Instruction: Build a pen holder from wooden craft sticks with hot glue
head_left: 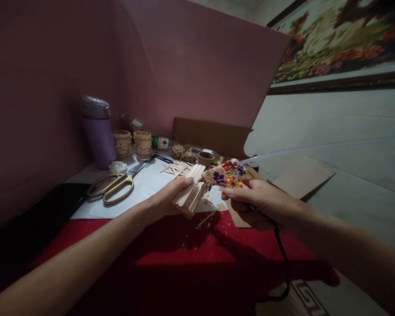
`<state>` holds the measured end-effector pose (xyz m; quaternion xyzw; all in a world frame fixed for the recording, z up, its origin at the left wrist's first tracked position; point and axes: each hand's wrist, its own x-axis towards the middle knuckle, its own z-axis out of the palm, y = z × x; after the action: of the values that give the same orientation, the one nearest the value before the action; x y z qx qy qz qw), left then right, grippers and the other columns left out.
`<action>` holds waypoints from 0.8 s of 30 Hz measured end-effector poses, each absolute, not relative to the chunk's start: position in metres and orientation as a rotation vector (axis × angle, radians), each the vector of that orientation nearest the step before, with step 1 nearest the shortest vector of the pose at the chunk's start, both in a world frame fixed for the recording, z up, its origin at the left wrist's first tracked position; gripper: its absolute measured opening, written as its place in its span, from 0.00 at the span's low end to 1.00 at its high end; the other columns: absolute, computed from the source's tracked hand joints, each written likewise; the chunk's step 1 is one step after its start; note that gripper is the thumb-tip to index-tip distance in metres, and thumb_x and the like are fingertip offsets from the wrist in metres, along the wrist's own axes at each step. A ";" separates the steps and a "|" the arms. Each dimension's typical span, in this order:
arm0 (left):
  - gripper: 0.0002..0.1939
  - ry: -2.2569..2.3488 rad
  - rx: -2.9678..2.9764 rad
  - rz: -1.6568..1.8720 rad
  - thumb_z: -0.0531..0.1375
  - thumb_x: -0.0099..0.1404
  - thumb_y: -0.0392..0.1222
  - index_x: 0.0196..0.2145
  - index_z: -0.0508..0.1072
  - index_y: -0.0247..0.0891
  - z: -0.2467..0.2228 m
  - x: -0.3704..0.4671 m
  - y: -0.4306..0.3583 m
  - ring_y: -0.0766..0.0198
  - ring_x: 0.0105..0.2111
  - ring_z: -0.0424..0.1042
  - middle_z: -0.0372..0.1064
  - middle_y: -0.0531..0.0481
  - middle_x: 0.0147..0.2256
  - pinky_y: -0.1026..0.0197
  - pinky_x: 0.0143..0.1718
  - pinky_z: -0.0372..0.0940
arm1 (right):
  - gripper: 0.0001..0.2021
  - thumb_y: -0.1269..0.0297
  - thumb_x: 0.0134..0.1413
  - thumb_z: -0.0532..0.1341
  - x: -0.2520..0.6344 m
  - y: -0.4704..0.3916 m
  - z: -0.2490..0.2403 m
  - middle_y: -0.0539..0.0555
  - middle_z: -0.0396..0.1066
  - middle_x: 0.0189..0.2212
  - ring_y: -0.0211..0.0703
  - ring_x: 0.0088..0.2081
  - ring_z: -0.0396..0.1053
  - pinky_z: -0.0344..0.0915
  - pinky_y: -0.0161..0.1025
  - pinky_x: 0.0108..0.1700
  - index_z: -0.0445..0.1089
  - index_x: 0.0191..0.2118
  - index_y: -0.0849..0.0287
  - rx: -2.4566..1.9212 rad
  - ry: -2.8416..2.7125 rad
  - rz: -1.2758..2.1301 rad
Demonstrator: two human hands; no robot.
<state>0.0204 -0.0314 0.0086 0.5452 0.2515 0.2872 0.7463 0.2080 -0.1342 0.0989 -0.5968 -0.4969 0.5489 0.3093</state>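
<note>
Your left hand (171, 193), at the centre of the view, has its fingers closed around a bundle of wooden craft sticks (191, 188). Your right hand (258, 199), toward four o'clock, has its fingers wrapped round a flower-patterned glue gun (225, 175), its nozzle near the sticks. Gold-handled scissors (118, 188) lie at nine o'clock on white paper (148, 184) over the red-covered bench (164, 245); a purple bottle (100, 138) stands at ten.

nothing legible | green-and-white label (160, 142): red lettering, too small | white label (136, 124): dark marks, unreadable
</note>
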 end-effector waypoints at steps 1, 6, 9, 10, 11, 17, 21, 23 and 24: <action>0.26 0.552 1.194 0.627 0.57 0.60 0.59 0.43 0.72 0.33 0.009 0.020 -0.031 0.60 0.29 0.70 0.73 0.41 0.36 0.59 0.31 0.64 | 0.22 0.52 0.49 0.67 0.208 -0.134 0.098 0.41 0.52 0.16 0.27 0.15 0.45 0.39 0.28 0.16 0.53 0.25 0.56 -1.577 -1.310 1.457; 0.26 0.566 1.200 0.643 0.58 0.59 0.59 0.44 0.71 0.33 0.008 0.021 -0.030 0.60 0.29 0.69 0.72 0.41 0.35 0.59 0.30 0.64 | 0.22 0.54 0.48 0.68 0.209 -0.133 0.095 0.41 0.52 0.15 0.26 0.15 0.44 0.39 0.28 0.15 0.52 0.24 0.56 -1.578 -1.287 1.466; 0.27 0.559 1.195 0.637 0.58 0.59 0.59 0.44 0.71 0.33 0.007 0.021 -0.030 0.61 0.28 0.69 0.72 0.40 0.36 0.59 0.30 0.64 | 0.22 0.54 0.49 0.67 0.210 -0.132 0.095 0.41 0.52 0.15 0.26 0.15 0.43 0.38 0.28 0.15 0.52 0.25 0.55 -1.562 -1.284 1.476; 0.26 0.555 1.194 0.633 0.58 0.59 0.59 0.44 0.71 0.33 0.008 0.021 -0.030 0.61 0.28 0.69 0.72 0.40 0.36 0.59 0.30 0.64 | 0.22 0.54 0.49 0.67 0.211 -0.132 0.095 0.41 0.52 0.15 0.26 0.15 0.43 0.38 0.28 0.15 0.52 0.25 0.55 -1.562 -1.282 1.476; 0.26 0.550 1.194 0.633 0.57 0.60 0.59 0.44 0.71 0.33 0.008 0.021 -0.031 0.61 0.28 0.69 0.72 0.40 0.36 0.59 0.30 0.64 | 0.22 0.54 0.49 0.67 0.211 -0.132 0.095 0.40 0.51 0.15 0.26 0.15 0.43 0.38 0.28 0.15 0.52 0.25 0.55 -1.561 -1.277 1.471; 0.25 0.527 1.208 0.632 0.56 0.62 0.58 0.42 0.73 0.32 0.009 0.020 -0.032 0.60 0.29 0.69 0.72 0.40 0.34 0.59 0.30 0.64 | 0.22 0.55 0.50 0.67 0.209 -0.132 0.096 0.40 0.52 0.15 0.26 0.15 0.43 0.37 0.28 0.15 0.51 0.26 0.55 -1.579 -1.253 1.462; 0.25 0.533 1.210 0.633 0.56 0.61 0.59 0.40 0.73 0.32 0.008 0.021 -0.030 0.60 0.29 0.70 0.71 0.41 0.33 0.58 0.31 0.65 | 0.21 0.56 0.49 0.68 0.207 -0.133 0.099 0.40 0.52 0.15 0.26 0.15 0.43 0.38 0.28 0.15 0.52 0.26 0.55 -1.575 -1.247 1.459; 0.25 0.536 1.206 0.635 0.57 0.61 0.59 0.42 0.72 0.32 0.008 0.021 -0.030 0.58 0.31 0.71 0.71 0.42 0.33 0.58 0.32 0.65 | 0.21 0.56 0.49 0.68 0.207 -0.133 0.099 0.40 0.51 0.15 0.26 0.15 0.43 0.38 0.28 0.15 0.51 0.26 0.55 -1.574 -1.240 1.464; 0.25 0.537 1.204 0.634 0.57 0.61 0.59 0.43 0.72 0.33 0.009 0.020 -0.030 0.58 0.31 0.71 0.71 0.42 0.33 0.58 0.32 0.65 | 0.22 0.56 0.50 0.67 0.207 -0.133 0.099 0.40 0.51 0.15 0.26 0.15 0.43 0.38 0.28 0.15 0.51 0.25 0.55 -1.575 -1.238 1.466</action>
<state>0.0205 -0.0302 0.0086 0.5498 0.2451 0.2896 0.7441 0.2071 -0.1327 0.0987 -0.6002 -0.4720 0.5589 0.3235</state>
